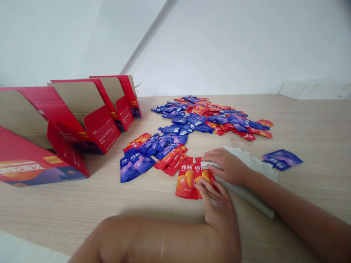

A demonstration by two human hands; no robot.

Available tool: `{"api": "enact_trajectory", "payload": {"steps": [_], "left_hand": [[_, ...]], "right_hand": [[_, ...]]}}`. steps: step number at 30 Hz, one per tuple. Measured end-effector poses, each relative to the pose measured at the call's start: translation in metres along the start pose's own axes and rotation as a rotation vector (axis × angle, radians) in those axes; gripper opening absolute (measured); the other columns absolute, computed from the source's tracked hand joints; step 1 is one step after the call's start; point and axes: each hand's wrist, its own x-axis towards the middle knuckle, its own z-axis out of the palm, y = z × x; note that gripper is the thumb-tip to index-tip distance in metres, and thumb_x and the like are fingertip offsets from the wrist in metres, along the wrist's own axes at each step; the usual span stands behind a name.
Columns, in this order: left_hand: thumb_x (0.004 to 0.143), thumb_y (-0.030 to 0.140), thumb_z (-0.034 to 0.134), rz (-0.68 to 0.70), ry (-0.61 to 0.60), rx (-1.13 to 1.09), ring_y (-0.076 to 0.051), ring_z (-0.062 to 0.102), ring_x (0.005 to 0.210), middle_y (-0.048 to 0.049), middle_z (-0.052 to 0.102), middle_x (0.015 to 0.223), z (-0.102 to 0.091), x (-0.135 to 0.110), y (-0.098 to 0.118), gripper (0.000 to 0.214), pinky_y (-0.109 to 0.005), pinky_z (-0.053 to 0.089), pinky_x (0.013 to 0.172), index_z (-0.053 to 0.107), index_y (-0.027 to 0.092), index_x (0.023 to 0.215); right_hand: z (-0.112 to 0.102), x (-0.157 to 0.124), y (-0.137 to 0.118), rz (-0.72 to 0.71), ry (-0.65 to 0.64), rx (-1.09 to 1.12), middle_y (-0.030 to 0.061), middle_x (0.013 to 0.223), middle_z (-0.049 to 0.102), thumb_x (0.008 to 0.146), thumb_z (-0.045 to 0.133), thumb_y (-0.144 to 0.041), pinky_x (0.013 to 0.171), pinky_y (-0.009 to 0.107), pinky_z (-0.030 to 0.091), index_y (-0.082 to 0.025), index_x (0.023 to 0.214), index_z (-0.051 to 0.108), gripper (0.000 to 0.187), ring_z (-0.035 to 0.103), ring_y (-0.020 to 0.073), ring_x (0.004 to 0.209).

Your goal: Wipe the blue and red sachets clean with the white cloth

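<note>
My left hand point(216, 199) reaches in from the bottom, closed on a red pouch point(199, 174) with a yellow-orange fruit picture, which lies face up on the table. Its fingertips press on the lower part of the pouch. My right hand point(227, 166) is closed on a bunched end of white cloth point(208, 164) and rests it on the pouch's upper part. More of the white cloth point(257, 164) lies spread under my right wrist and forearm. Another red pouch point(187, 179) lies flat right beside the held one, on its left.
Blue and red pouches point(153, 148) overlap in a group just left of my hands. A wider heap of pouches point(197, 118) spreads farther back. Several open red boxes point(101, 128) stand along the left. On the right, blue pouches point(285, 159) lie by the cloth on the wooden table point(309, 197).
</note>
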Motion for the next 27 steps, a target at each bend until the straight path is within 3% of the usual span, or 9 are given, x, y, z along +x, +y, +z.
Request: {"api": "enact_trajectory", "payload": {"steps": [7,16,23,27], "left_hand": [[0.080,0.011,0.045,-0.033,0.042,0.025,-0.036,0.055,0.104,-0.0330,0.054,0.116,-0.003,-0.002,0.000,0.044,-0.052,0.042,0.092,0.048,-0.005,0.121],[0.080,0.012,0.048,-0.022,0.049,-0.048,-0.034,0.055,0.106,-0.0280,0.055,0.117,0.000,-0.001,0.000,0.044,-0.055,0.040,0.093,0.050,0.004,0.123],[0.080,0.011,0.047,-0.026,0.057,-0.032,-0.037,0.055,0.105,-0.0331,0.053,0.116,-0.005,-0.001,-0.001,0.043,-0.055,0.042,0.091,0.049,-0.002,0.121],[0.080,0.012,0.048,-0.028,0.054,-0.043,-0.037,0.055,0.105,-0.0330,0.054,0.115,-0.004,-0.002,0.000,0.045,-0.054,0.041,0.092,0.048,-0.001,0.122]], "right_hand": [[-0.002,0.000,-0.024,-0.081,-0.040,0.065,0.0068,0.111,0.064,0.081,0.050,-0.025,0.094,0.042,0.035,-0.020,0.108,0.062,0.030,0.055,0.0229,0.105],[0.001,-0.001,0.004,0.032,0.002,0.034,0.0076,0.107,0.066,0.079,0.052,-0.022,0.089,0.041,0.040,-0.019,0.107,0.062,0.030,0.058,0.0232,0.101],[-0.003,0.001,-0.022,-0.066,-0.041,0.071,0.0062,0.109,0.065,0.081,0.050,-0.023,0.093,0.041,0.037,-0.020,0.107,0.063,0.029,0.057,0.0220,0.102],[-0.002,0.002,-0.018,-0.049,-0.042,0.048,0.0059,0.110,0.064,0.082,0.049,-0.022,0.093,0.041,0.037,-0.020,0.107,0.062,0.029,0.056,0.0219,0.103]]}}
